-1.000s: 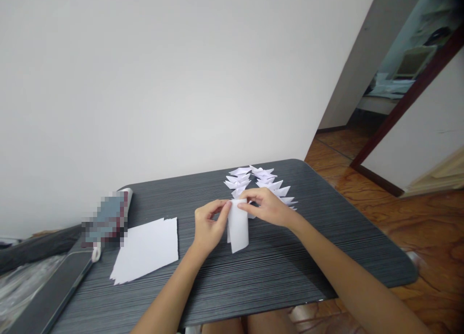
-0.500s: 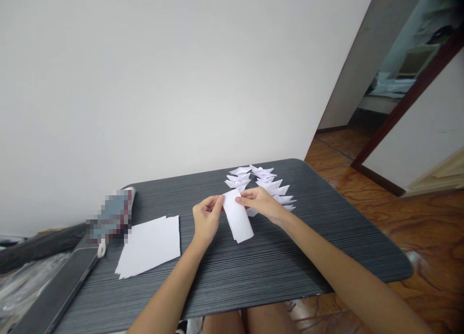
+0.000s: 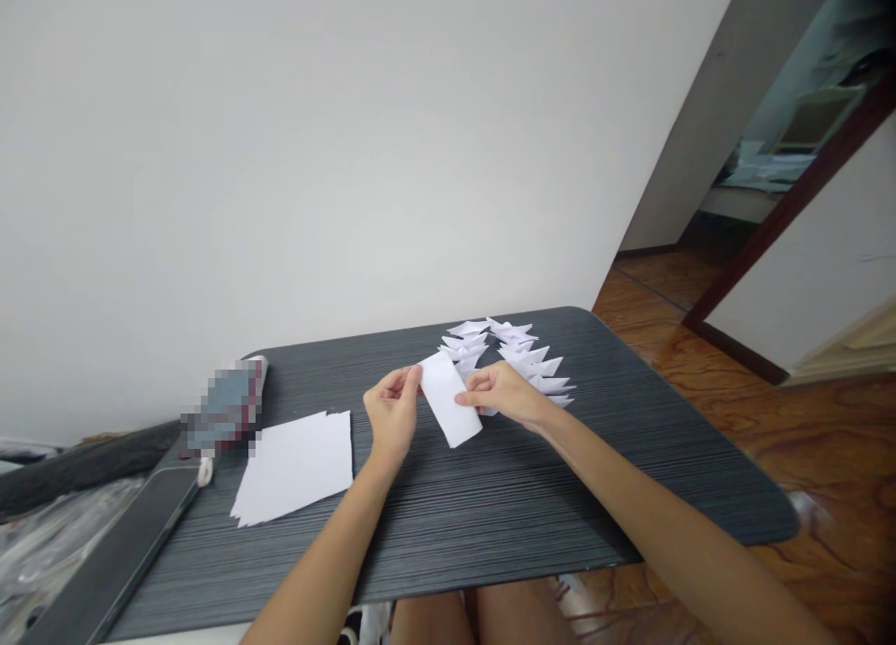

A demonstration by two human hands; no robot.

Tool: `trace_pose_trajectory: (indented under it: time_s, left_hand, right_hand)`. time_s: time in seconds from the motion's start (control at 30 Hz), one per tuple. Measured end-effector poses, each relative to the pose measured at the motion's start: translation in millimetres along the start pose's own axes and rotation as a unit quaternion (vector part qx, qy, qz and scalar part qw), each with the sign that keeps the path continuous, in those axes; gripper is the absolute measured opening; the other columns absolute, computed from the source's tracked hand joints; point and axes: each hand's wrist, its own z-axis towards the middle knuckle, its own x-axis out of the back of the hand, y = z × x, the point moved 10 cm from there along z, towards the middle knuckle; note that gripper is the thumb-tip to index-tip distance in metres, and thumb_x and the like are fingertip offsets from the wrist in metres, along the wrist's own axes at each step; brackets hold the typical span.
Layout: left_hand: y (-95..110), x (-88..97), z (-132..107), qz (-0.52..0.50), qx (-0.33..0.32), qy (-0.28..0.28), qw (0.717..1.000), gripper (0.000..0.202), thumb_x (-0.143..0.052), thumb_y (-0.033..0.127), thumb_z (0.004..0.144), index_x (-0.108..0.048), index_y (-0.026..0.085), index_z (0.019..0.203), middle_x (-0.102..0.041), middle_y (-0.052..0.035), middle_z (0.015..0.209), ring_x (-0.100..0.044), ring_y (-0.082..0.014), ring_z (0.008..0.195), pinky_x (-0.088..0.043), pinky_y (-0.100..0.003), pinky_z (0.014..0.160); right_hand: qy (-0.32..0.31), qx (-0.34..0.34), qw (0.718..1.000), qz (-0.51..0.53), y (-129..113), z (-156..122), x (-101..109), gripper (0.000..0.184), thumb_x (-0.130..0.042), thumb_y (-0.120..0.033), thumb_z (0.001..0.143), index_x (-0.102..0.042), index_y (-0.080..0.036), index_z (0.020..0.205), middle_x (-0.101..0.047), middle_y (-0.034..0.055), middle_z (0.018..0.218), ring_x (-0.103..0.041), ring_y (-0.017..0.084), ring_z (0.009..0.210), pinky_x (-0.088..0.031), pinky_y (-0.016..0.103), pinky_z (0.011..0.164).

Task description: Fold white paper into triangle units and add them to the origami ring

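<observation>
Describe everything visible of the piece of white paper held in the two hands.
The piece of white paper is a plain, narrow, roughly rectangular strip with a smooth, matt-looking face and no visible print. It slants, its far end to the left and its near end to the right, apparently held above the dark table. The left hand pinches it near the far left corner; the right hand grips its right edge, thumb on the face. How many layers it has is unclear.

My right hand [image 3: 505,393] hides part of the white paper shapes [image 3: 550,384] behind it. The thing [image 3: 225,407] at left is too pixelated to tell. The bottom edge cuts my forearms [image 3: 329,552].
</observation>
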Motion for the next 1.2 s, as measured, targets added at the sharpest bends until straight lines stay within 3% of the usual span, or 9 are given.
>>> trace_pose_trajectory:
  time_s: [0.17,0.27,0.43,0.6,0.7,0.8,0.9,1.0,1.2]
  left_hand:
    - [0,35.2,18,-0.038,-0.025,0.094,0.995,0.023,-0.062,0.030,0.065,-0.065,0.009,0.073,-0.062,-0.0022,0.061,-0.055,-0.0097,0.053,-0.046,-0.022,0.054]
    - [5,51.1,23,-0.037,-0.044,0.140,0.988,0.023,-0.062,0.031,0.065,-0.064,0.009,0.074,-0.062,-0.0025,0.062,-0.055,-0.0098,0.053,-0.047,-0.023,0.055]
    - [15,30.5,12,-0.004,-0.063,0.083,0.995,0.020,-0.061,0.031,0.066,-0.065,0.011,0.069,-0.061,-0.0008,0.058,-0.054,-0.0097,0.052,-0.045,-0.022,0.053]
    - [19,17.8,6,0.048,-0.072,0.047,0.995,0.021,-0.060,0.031,0.069,-0.065,0.011,0.068,-0.061,-0.0013,0.056,-0.055,-0.0113,0.052,-0.044,-0.022,0.052]
    - [28,17.5,8,0.097,-0.109,0.031,0.989,0.025,-0.055,0.031,0.074,-0.065,0.012,0.085,-0.068,-0.0074,0.077,-0.062,-0.0176,0.072,-0.048,-0.029,0.067]
    - [63,5.0,-7,0.217,-0.276,0.003,0.936,0.032,-0.052,0.023,0.077,-0.057,0.019,0.108,-0.056,-0.0099,0.117,-0.048,-0.0220,0.112,-0.033,-0.039,0.095]
    - [78,-39.9,-45,0.345,-0.433,-0.140,0.821,0.032,-0.046,0.011,0.079,-0.057,0.026,0.105,-0.056,-0.0060,0.117,-0.044,-0.0223,0.116,-0.006,-0.047,0.102]
    - [65,-69.2,-71,0.422,-0.455,-0.248,0.744,0.028,-0.040,0.006,0.081,-0.057,0.020,0.098,-0.064,-0.0061,0.101,-0.049,-0.0218,0.110,-0.001,-0.048,0.098]
    - [56,-72.9,-68,0.478,-0.449,-0.256,0.710,0.019,-0.039,0.010,0.083,-0.054,0.016,0.073,-0.063,-0.0019,0.069,-0.053,-0.0204,0.098,-0.009,-0.048,0.091]
  right_hand:
    - [-0.085,-0.019,0.996,-0.027,3,-6,-11,0.029,-0.070,-0.035,0.057,-0.061,-0.008,0.062,-0.062,0.0039,0.052,-0.056,0.010,0.045,-0.038,0.020,0.045]
    - [-0.077,0.002,0.996,-0.042,-7,-6,-1,0.030,-0.068,-0.037,0.061,-0.062,-0.008,0.066,-0.063,0.0044,0.056,-0.057,0.011,0.050,-0.042,0.022,0.050]
    - [-0.011,0.090,0.996,-0.015,-33,-7,11,0.035,-0.057,-0.039,0.072,-0.062,-0.012,0.094,-0.065,0.0081,0.091,-0.060,0.013,0.078,-0.044,0.025,0.069]
    - [-0.050,0.067,0.992,-0.092,-18,-6,-14,0.026,-0.057,-0.034,0.072,-0.061,-0.010,0.062,-0.060,0.0016,0.057,-0.051,0.010,0.053,-0.036,0.022,0.050]
    - [-0.016,0.103,0.983,-0.149,-22,-6,-11,0.026,-0.052,-0.029,0.075,-0.059,-0.011,0.058,-0.055,-0.0004,0.052,-0.047,0.009,0.049,-0.033,0.022,0.048]
    - [0.021,0.140,0.957,-0.255,-31,-9,-9,0.026,-0.051,-0.027,0.076,-0.058,-0.013,0.055,-0.053,-0.0004,0.051,-0.047,0.010,0.050,-0.031,0.022,0.049]
    - [0.036,0.164,0.926,-0.339,-38,-16,-14,0.025,-0.049,-0.025,0.078,-0.060,-0.013,0.059,-0.058,0.0017,0.055,-0.050,0.011,0.052,-0.030,0.023,0.050]
    - [0.038,0.171,0.904,-0.390,-39,-21,-19,0.024,-0.046,-0.020,0.079,-0.061,-0.013,0.062,-0.063,0.0050,0.060,-0.053,0.012,0.054,-0.029,0.023,0.050]
    - [0.006,0.172,0.903,-0.393,-40,-25,-24,0.024,-0.045,-0.021,0.080,-0.061,-0.013,0.064,-0.062,0.0036,0.061,-0.052,0.011,0.054,-0.029,0.021,0.051]
